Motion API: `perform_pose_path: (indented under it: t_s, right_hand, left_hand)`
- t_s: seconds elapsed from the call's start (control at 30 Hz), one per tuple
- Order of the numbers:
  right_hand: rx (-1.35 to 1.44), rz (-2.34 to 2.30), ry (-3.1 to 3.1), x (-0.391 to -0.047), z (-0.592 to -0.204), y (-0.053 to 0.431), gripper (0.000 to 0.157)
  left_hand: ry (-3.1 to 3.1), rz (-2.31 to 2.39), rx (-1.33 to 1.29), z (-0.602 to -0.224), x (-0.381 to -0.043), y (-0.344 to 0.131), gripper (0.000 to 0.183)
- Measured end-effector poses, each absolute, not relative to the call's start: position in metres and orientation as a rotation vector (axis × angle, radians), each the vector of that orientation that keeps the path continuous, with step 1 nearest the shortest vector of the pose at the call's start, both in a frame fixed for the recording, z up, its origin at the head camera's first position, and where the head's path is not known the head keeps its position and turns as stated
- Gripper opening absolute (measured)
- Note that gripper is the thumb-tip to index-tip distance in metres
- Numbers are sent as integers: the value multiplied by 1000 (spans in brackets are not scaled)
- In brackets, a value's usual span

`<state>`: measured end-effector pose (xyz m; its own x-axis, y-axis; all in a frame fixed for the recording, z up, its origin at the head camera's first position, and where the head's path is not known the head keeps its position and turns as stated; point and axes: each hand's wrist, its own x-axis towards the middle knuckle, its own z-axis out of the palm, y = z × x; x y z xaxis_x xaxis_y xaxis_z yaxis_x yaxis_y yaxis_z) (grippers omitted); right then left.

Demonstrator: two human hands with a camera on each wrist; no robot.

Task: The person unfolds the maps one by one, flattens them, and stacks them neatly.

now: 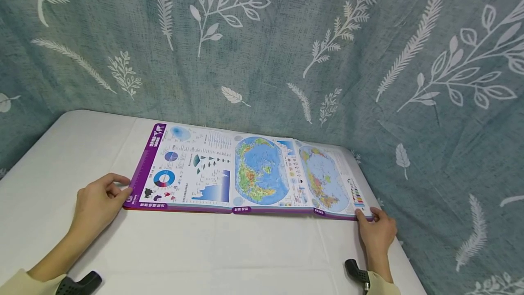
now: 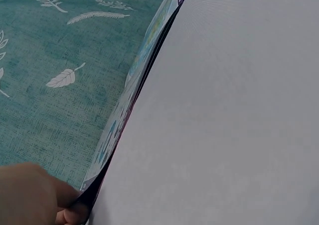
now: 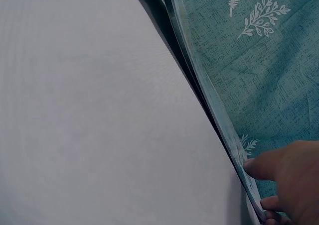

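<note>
A left hand [image 1: 98, 204] and right hand [image 1: 377, 230] pinch opposite near corners of a fully unfolded world-map chart [image 1: 245, 174], lying flat on the white table [image 1: 204, 254].

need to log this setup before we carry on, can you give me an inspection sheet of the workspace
surface: white cloth-covered table, bare in front of the hands
job's things: long fold-out map chart with purple border, lying flat, printed side up
clutter: nothing seen
grippers: left hand pinches the chart's near left corner; right hand pinches its near right corner
cables: nothing seen; black wrist-worn camera mounts on both forearms
surroundings: teal curtain with white leaf print behind and to the right
</note>
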<state>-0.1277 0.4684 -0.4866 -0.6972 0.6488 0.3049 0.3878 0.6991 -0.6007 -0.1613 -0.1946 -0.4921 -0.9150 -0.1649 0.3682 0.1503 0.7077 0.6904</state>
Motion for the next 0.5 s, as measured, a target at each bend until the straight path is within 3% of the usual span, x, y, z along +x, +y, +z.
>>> perform_pose_path:
  t_s: [0.27,0.5]
  right_hand:
    - [-815,679,-2400,-127,-485,464,52]
    - [-669,583,-2389,-129,-484,461,57]
  left_hand:
    - [-2528,-1052,1,-493,-161,-196,12]
    - [-2528,-1036,-2,-497,-161,-201,15]
